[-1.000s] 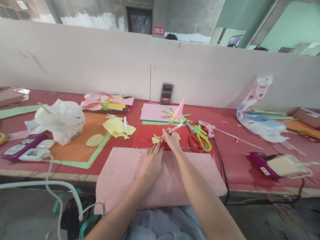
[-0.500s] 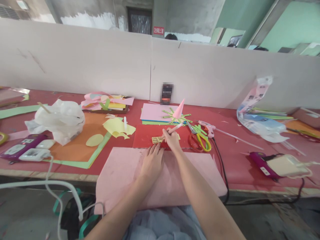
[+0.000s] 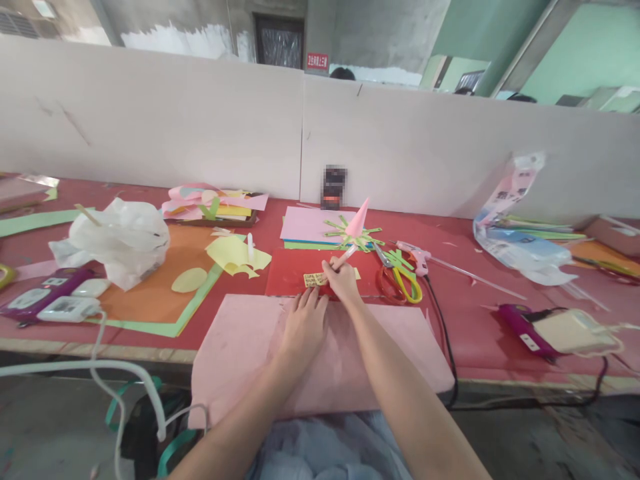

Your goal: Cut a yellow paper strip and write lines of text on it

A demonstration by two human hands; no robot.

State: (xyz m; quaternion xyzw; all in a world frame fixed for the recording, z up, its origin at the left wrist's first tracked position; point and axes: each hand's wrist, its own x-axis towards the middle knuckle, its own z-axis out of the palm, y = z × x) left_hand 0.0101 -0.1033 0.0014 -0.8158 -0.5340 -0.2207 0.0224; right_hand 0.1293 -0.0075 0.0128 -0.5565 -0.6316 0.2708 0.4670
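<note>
"How many pens do you have?"
"One pen (image 3: 349,253) — pinched in your right hand (image 3: 343,280), over one yellow slip (image 3: 315,279) on the red sheet (image 3: 286,270); your left hand (image 3: 307,320) lies slightly spread by it."
"Hidden?"
"Your pen's tip — behind your fingers."

Craft workshop: glue gun (image 3: 416,256), scissors (image 3: 406,281), paper offcuts (image 3: 235,256), unfinished walls (image 3: 200,33).

The table (image 3: 470,327) carries two purple power strips (image 3: 523,328), one pink glue gun (image 3: 419,259), one pink cone (image 3: 357,221), one crumpled white bag (image 3: 120,237) and one yellow oval (image 3: 189,280). The person has two hands, one left (image 3: 306,319) and one right (image 3: 343,279), and one pen (image 3: 347,255).
</note>
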